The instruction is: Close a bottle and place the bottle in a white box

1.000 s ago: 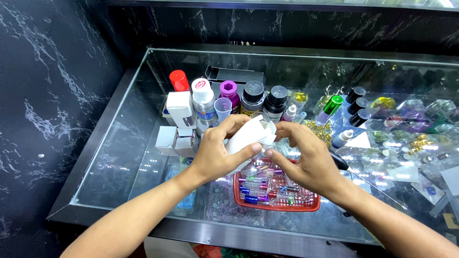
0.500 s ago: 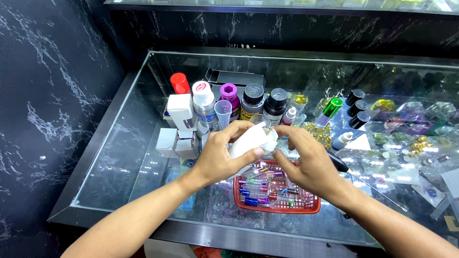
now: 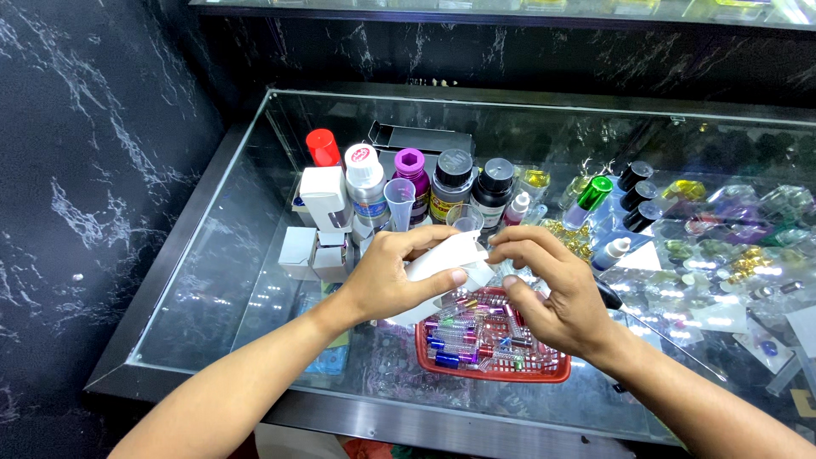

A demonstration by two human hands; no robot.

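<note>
My left hand [image 3: 393, 276] grips a small white box [image 3: 438, 263], tilted, above a glass counter. My right hand [image 3: 548, 293] pinches the box's right end with thumb and fingertips. Just below both hands sits a red plastic basket [image 3: 544, 371] holding several small coloured vials. Whether the box's flap is open is hidden by my fingers.
Behind my hands stand bottles with red [image 3: 323, 147], white [image 3: 363, 166], purple [image 3: 410, 166] and black [image 3: 454, 170] caps, a clear measuring cup [image 3: 399, 200] and small white boxes [image 3: 299, 252]. More small bottles and shiny trinkets lie to the right under and on the glass [image 3: 212, 280]. Dark marble wall at left.
Both hands have stayed over the red basket, turning the white box slightly; my right fingers have shifted along its right end.
</note>
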